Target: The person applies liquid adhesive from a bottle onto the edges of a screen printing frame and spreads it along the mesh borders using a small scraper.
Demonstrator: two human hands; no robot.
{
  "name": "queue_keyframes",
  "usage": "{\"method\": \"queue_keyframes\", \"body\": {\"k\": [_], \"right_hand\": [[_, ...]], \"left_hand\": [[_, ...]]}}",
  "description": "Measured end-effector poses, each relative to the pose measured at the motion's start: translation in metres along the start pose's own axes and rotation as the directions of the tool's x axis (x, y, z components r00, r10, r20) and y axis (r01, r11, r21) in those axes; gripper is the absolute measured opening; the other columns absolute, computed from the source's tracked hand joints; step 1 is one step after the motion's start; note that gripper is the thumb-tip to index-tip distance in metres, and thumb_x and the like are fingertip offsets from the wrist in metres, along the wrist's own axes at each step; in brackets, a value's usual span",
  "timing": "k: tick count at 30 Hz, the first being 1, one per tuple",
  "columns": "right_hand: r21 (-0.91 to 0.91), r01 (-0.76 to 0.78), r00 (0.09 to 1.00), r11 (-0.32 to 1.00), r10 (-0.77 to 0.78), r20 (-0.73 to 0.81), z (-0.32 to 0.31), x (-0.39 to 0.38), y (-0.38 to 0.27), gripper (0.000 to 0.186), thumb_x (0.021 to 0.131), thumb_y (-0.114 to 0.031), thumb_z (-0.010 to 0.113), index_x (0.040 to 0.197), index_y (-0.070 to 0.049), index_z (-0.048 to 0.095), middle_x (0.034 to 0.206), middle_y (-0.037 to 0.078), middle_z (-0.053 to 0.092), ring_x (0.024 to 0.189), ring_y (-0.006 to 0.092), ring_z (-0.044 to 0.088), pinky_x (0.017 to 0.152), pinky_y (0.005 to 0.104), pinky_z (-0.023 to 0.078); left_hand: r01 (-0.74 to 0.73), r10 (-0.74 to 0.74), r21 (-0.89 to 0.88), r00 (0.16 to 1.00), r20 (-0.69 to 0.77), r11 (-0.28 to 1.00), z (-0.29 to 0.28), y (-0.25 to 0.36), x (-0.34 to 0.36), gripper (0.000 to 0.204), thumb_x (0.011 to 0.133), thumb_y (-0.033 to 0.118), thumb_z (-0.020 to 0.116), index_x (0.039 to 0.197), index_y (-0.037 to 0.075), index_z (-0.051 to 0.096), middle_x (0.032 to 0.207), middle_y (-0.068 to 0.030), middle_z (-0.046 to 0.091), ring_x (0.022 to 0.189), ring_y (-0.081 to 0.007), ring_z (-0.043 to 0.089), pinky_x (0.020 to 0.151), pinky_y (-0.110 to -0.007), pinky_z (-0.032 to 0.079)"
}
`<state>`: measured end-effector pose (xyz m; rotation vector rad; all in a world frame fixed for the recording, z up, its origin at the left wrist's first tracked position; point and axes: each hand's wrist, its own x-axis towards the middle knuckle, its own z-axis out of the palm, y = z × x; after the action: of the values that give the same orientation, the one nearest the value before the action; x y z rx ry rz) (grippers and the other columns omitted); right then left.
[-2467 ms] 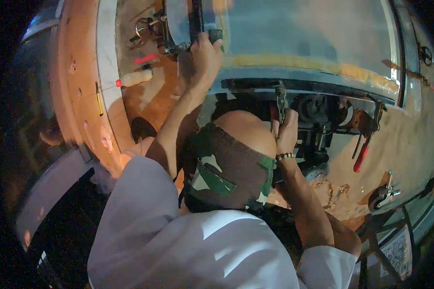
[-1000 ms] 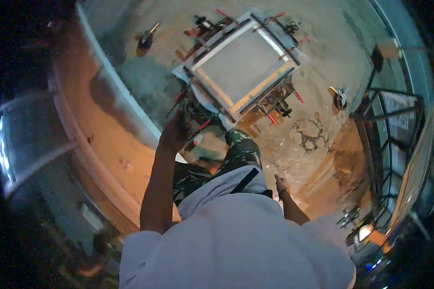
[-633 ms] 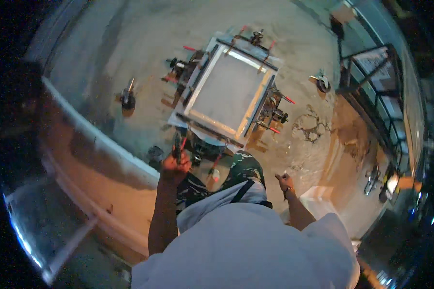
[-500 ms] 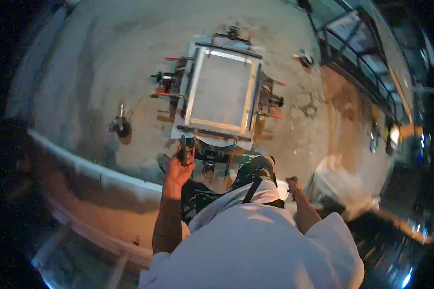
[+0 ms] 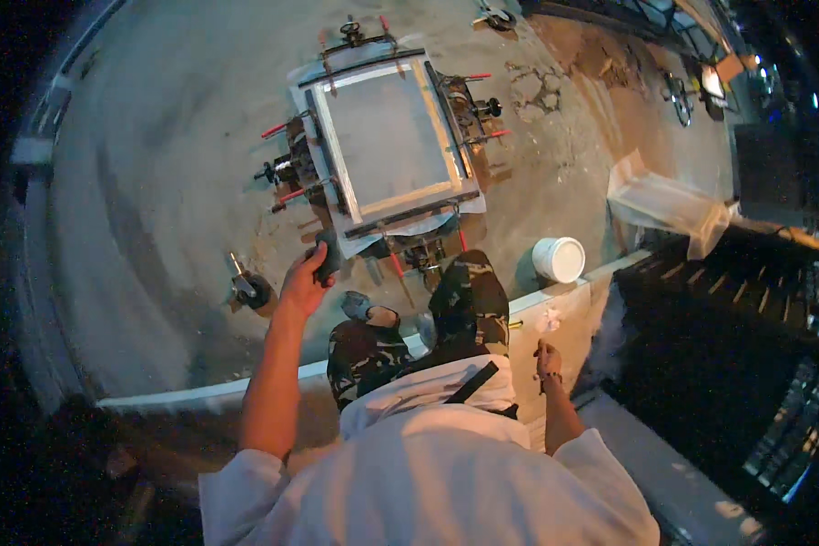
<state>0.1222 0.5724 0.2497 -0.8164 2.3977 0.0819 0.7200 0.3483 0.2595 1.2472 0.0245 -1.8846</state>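
Four sides of the framed panel point(image 5: 389, 136), which is at floor level ahead of you, carry red-handled clamps point(image 5: 292, 195), probably to keep its edges fixed. Your left hand point(image 5: 307, 284) has its grip wrapped around a dark object point(image 5: 327, 258) by the near-left corner; I cannot tell whether your right hand's point(image 5: 549, 362) grip is apart or together.

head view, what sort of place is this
Probably a workshop or work yard: a grey rectangular panel with pale edging, red-handled black metal clamps around it, and a black-wheeled metal caster on bare grey floor.
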Motion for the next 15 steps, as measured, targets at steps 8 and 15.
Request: {"method": "queue_keyframes", "body": {"k": [8,15], "right_hand": [[0.375,-0.061,0.998,0.925,0.051,0.036,0.084,-0.042,-0.029,0.073,0.088,-0.070,0.056,0.064,-0.002,0.063,0.061,0.008,0.060,0.062,0.0185,0.056,0.064,0.0328,0.043],[0.425,-0.166,0.986,0.890,0.159,0.053,0.167,-0.023,0.007,0.070,0.088,-0.067,0.060,0.069,0.000,0.063,0.067,0.015,0.062,0.065,0.0248,0.057,0.067,0.0388,0.046]], "left_hand": [[0.016,-0.040,0.515,0.999,0.035,0.857,0.072,0.013,0.072,0.029,0.094,0.041,0.069,0.106,0.016,0.062,0.091,0.0039,0.066,0.077,-0.0089,0.059,0.061,-0.029,0.042],[0.032,-0.140,0.608,0.981,0.132,0.793,0.117,-0.029,0.160,0.024,0.092,0.035,0.072,0.103,0.015,0.064,0.090,0.0049,0.068,0.075,-0.0083,0.059,0.060,-0.028,0.043]]}}
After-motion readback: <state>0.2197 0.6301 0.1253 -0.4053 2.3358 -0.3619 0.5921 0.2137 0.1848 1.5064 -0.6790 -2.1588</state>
